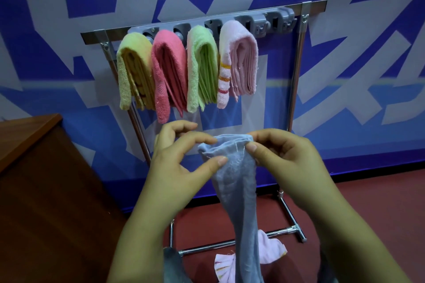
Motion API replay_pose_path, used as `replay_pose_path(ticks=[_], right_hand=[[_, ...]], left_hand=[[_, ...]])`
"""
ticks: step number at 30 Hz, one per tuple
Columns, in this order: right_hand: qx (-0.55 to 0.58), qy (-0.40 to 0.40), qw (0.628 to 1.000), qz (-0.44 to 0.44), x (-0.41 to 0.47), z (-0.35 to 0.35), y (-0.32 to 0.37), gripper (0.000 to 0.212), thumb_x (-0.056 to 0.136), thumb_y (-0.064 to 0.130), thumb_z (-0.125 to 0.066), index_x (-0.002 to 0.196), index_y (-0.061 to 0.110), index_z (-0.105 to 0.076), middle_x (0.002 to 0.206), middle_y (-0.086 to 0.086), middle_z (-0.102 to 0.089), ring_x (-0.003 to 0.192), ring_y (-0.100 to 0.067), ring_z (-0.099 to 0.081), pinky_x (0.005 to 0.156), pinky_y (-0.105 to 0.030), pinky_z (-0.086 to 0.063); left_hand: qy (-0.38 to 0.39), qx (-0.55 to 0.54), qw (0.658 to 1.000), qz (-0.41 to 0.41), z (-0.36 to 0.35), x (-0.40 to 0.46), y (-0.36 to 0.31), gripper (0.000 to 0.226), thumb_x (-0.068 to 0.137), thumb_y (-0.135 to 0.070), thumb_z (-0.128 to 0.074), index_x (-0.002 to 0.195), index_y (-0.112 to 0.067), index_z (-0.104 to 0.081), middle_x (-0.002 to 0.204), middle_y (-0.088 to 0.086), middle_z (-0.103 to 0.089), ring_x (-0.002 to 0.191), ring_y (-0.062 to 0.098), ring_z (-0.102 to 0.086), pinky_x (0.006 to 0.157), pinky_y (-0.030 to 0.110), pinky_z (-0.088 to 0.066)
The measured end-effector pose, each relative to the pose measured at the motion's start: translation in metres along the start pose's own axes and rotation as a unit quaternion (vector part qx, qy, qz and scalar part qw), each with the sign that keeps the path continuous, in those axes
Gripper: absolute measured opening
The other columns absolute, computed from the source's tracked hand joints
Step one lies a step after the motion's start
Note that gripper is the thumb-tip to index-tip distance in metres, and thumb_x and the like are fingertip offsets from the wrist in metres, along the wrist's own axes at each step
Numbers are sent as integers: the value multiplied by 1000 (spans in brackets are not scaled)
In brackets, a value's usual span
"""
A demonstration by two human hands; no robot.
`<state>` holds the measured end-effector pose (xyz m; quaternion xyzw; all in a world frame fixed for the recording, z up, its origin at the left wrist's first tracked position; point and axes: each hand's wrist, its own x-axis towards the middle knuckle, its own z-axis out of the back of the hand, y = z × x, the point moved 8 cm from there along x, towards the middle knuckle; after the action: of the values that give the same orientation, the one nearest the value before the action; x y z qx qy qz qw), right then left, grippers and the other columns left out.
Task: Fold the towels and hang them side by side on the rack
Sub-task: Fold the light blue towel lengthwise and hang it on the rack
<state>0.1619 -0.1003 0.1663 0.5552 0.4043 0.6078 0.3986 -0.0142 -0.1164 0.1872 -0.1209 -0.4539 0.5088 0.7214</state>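
Four folded towels, yellow [131,69], pink [169,71], green [201,66] and pale pink [239,62], hang side by side on the rack [299,57]. A thin blue towel [236,181] dangles, bunched, below them.

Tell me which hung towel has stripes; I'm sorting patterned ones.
The pale pink towel, rightmost of the four on the rack, shows orange and red stripes; the others look plain.
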Motion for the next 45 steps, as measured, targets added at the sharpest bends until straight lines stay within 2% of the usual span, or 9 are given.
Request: replay_pose_path(ticks=[5,11,14,17,21,24,31,39,45], right_hand=[[13,24,1000,-2,-1,-3,3,15,85,5,-62,83,18,-71,81,3,-74,76,-5,-69,70,-17,-54],[-70,15,997,-20,6,6,-6,11,87,14,-61,84,21,-68,84,4,-73,83,-13,-68,81,-30,-56],[-47,27,999,4,15,8,7,15,88,11,-60,82,23,-66,78,11,-72,79,-3,-67,79,-22,-54],[-27,29,998,43,20,13,23,17,88,9,-58,83,23,-64,74,13,-71,74,2,-65,75,-17,-54],[5,32,999,30,20,12,14,16,89,5,-56,84,19,-64,73,10,-71,75,-1,-66,73,-18,-54],[25,39,999,26,17,9,10,16,89,5,-57,85,18,-64,77,6,-72,79,-6,-67,78,-23,-55],[8,69,995,65,12,-7,18,8,87,7,-60,90,12,-65,82,1,-73,81,-6,-69,78,-21,-55],[157,62,985,24,-4,-8,-24,16,85,19,-51,92,13,-65,83,1,-73,82,-10,-69,74,-22,-55],[85,139,984,-72,-31,-17,-93,20,86,3,-62,104,13,-63,91,-2,-73,89,-9,-67,80,-21,-52]], left_hand=[[73,42,996,4,-8,7,14,35,57,-65,-59,87,-46,-61,121,-31,-38,123,-1,-37,94,9,-28],[81,42,995,-41,-8,18,8,29,69,-54,-62,67,-25,-57,89,-10,-56,90,7,-58,80,14,-43],[56,23,996,-60,-6,28,-6,31,72,-45,-67,71,-16,-58,76,1,-58,73,14,-57,68,30,-48],[13,-93,995,-19,1,34,-9,17,71,-28,-71,74,-22,-55,69,-1,-58,61,12,-51,60,26,-46],[16,-186,982,11,-2,34,-2,38,75,-9,-75,88,-43,-63,76,-5,-66,76,8,-63,72,20,-53],[11,-168,985,19,-1,31,-1,33,76,-3,-72,85,-34,-68,78,-14,-71,77,0,-66,70,13,-50],[77,6,993,-90,-2,29,-38,32,72,-34,-71,103,-34,-61,102,-15,-66,101,-3,-60,87,14,-46],[92,67,979,-172,-22,24,-49,16,74,-27,-69,78,-12,-65,75,-4,-61,74,8,-55,66,18,-42],[98,40,980,-170,-20,32,-49,13,75,-24,-68,81,-13,-65,79,-5,-63,77,7,-58,71,21,-45]])
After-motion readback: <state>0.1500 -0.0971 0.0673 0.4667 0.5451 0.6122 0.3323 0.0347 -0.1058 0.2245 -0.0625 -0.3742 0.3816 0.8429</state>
